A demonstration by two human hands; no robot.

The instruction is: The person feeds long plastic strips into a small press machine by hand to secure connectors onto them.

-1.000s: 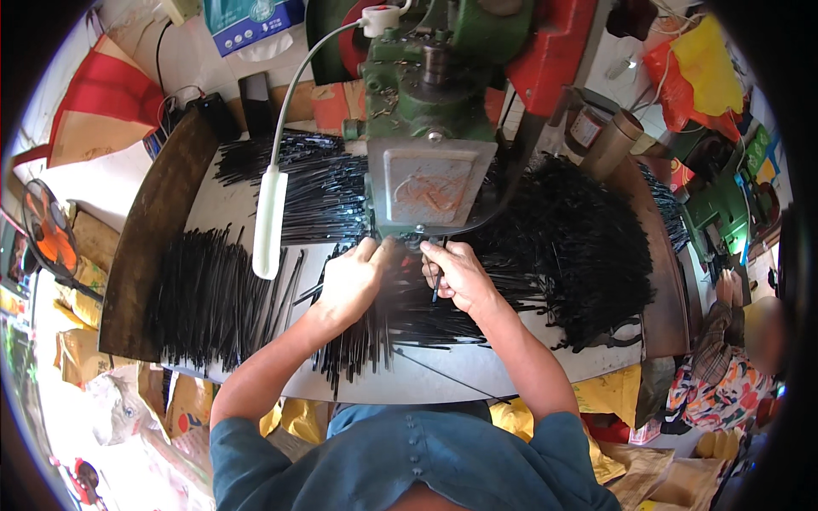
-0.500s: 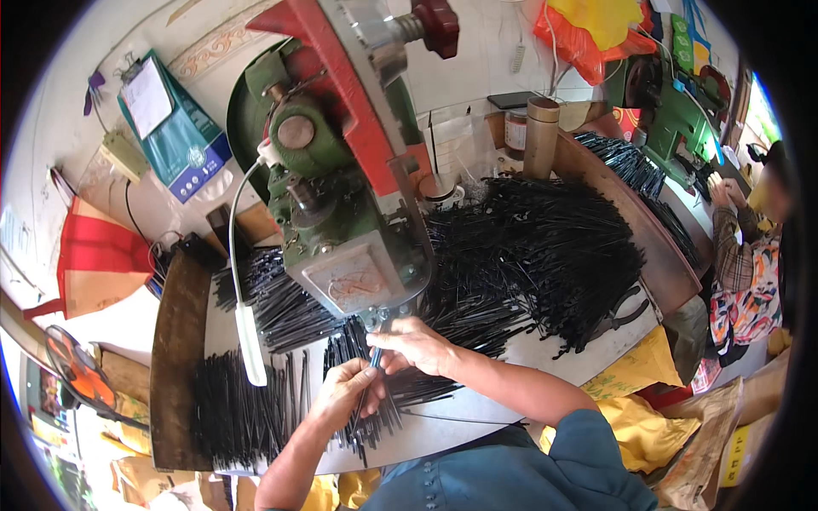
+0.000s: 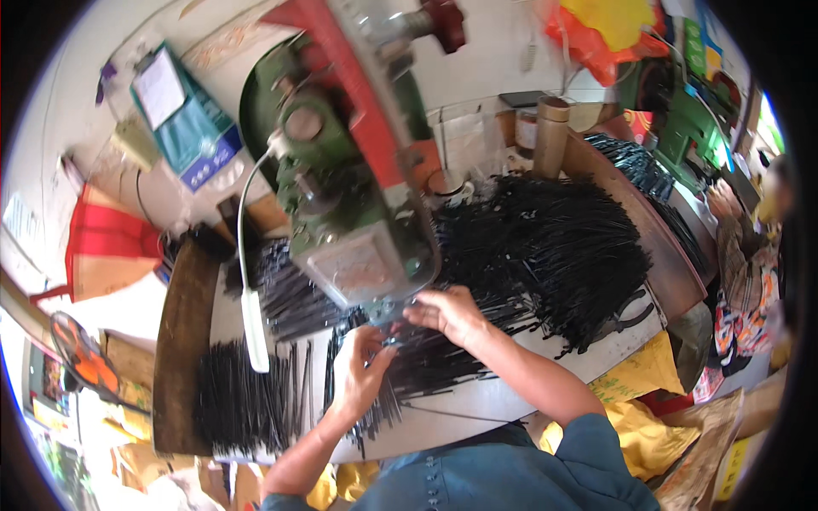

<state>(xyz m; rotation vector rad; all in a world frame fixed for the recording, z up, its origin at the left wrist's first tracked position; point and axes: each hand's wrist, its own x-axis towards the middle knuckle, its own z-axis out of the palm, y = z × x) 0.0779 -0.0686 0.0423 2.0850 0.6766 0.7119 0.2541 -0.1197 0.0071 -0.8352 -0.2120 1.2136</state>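
A green and red bench machine (image 3: 354, 264) stands over the work table, and both hands are just below its lower end. My left hand (image 3: 354, 370) is on the near side, thumb apart from the bent fingers, and I see nothing held between them. My right hand (image 3: 452, 317) reaches in from the right, its fingertips drawn together beside the machine's lower end; whatever they hold is too blurred to make out. Thin black rods (image 3: 388, 413) lie beneath and between the hands. More black rods (image 3: 247, 400) are spread in a row on the left.
A large heap of black rods (image 3: 562, 255) fills the right of the table (image 3: 460, 426). Dark pliers-like handles (image 3: 630, 315) lie at its edge. A white flexible lamp (image 3: 254, 332) hangs at left. Behind stands a brown cylinder (image 3: 551, 136). Another person (image 3: 741, 264) sits far right.
Both hands have moved up toward the machine's lower end and apart from each other. The slim rod between them earlier no longer shows clearly. The whole view has shifted slightly.
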